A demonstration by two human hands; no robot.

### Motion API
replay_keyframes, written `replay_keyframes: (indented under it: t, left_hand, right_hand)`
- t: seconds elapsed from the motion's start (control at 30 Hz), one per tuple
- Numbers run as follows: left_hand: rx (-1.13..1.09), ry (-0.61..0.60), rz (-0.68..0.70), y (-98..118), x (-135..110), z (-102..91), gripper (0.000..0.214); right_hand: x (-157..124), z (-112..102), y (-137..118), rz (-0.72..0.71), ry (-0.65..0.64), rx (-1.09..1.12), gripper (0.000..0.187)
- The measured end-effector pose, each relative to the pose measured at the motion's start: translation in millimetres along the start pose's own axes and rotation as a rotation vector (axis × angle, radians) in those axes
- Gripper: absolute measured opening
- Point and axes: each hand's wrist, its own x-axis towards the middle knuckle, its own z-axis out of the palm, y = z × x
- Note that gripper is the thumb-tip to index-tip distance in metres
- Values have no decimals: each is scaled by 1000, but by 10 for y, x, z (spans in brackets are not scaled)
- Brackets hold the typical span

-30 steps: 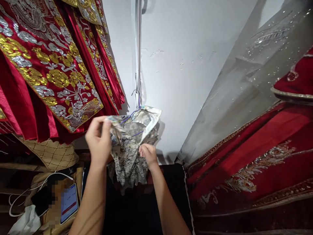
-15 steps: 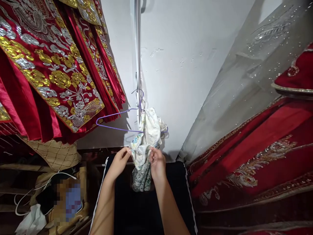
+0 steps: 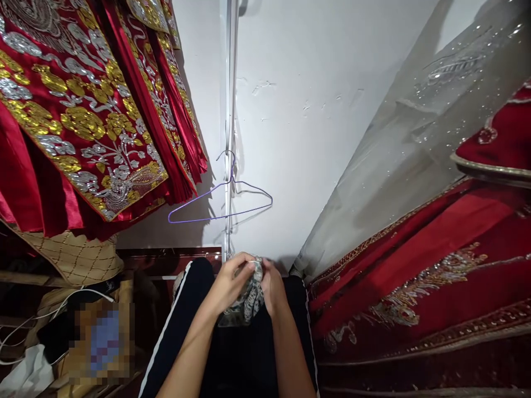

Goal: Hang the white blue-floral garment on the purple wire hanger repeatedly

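My left hand (image 3: 233,282) is closed on a bunched patterned cloth garment (image 3: 251,301), pale with dark grey-green markings. From the other side my right hand (image 3: 271,284) grips the same bundle. The cloth sits low between my knees, over my dark trousers (image 3: 240,359), and part of it is hidden by my fingers. Above my hands a purple wire hanger (image 3: 219,217) hangs bare, hooked on a white vertical pole (image 3: 229,110).
Red embroidered garments (image 3: 95,127) hang at upper left. On the right are a sheer glittering fabric (image 3: 373,155) and red beaded dresses (image 3: 456,237). A wooden seat (image 3: 128,293) at lower left carries a white cable (image 3: 62,304) and crumpled white tissue (image 3: 29,376).
The pale floral cloth has come off the purple hanger and down toward my lap. My hands have drawn closer together around the bundle. The hanger now hangs bare.
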Motion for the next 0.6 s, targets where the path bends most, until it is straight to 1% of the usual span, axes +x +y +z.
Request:
replay_keyframes:
  t: [0.07,0.13,0.17,0.23,0.3,0.4,0.43,0.47,0.5,0.57,0.6]
  left_hand:
    - [-7,2,37,110,-20,119,29]
    - [-1,42,65,200,-43,139,28]
    - [-1,69,76,231,-51,108,29]
    - [6,103,85,263,-58,-24,30]
    - [30,92,71,251,-49,-199,37]
    - [62,-18,20,136,-29,-423,46]
    - [60,-76,1,71,-32,-476,47]
    - [56,-141,-22,-3,-46,-521,49]
    - [56,-216,-50,-83,-73,-562,50]
    - [72,-366,-118,-241,-166,-650,55]
    - [85,-434,-153,-308,-227,-700,59]
  right_hand:
    - [-77,113,-30,61,-67,23,30]
    - [-153,213,-84,122,-197,40,36]
    - [-187,255,-118,150,-250,55,38]
    - [-242,323,-193,202,-331,69,44]
    - [-287,371,-268,247,-378,45,52]
    - [-342,411,-393,323,-476,-22,69]
    - [-352,414,-450,334,-537,-56,72]
    - [-355,411,-520,331,-624,-111,71]
    - [-349,402,-605,316,-728,-192,66]
    - [-309,376,-819,282,-920,-404,48]
    - [-274,368,-939,268,-974,-513,39]
